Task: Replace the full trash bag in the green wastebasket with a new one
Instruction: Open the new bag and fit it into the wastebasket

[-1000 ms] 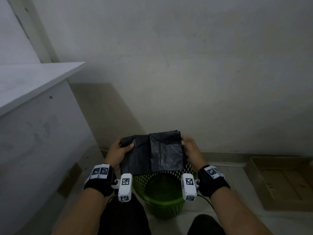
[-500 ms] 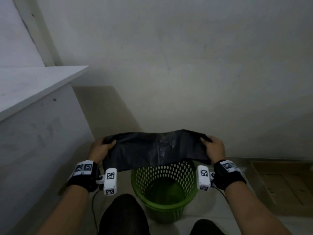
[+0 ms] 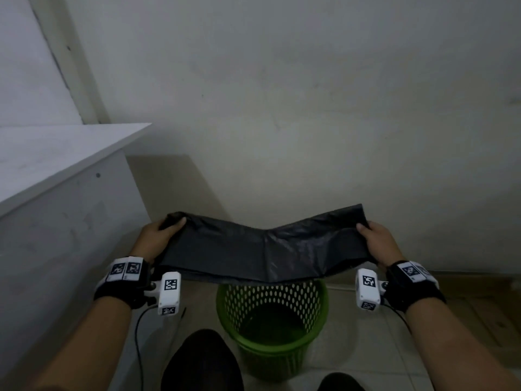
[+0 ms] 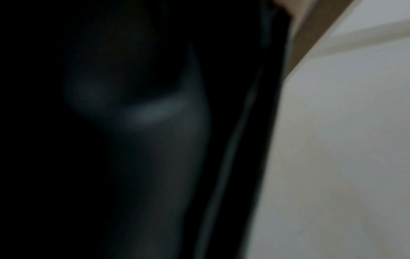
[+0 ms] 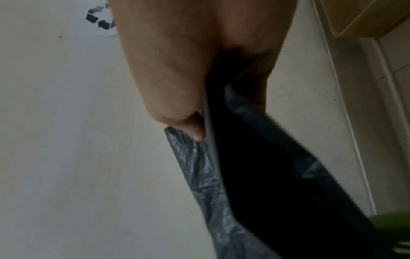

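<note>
We see the green wastebasket (image 3: 272, 314) standing on the floor by the wall, and nothing shows inside it. Just above its far rim we hold the black trash bag (image 3: 265, 249) stretched wide; our left hand (image 3: 158, 238) pinches its left end and our right hand (image 3: 379, 244) pinches its right end. A white cabinet (image 3: 56, 193) stands close on the left, and a cardboard box (image 3: 496, 311) lies on the floor to the right.

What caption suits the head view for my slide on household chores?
Both hands, left hand and right hand, hold a black trash bag stretched wide above an unlined green wastebasket.
</note>
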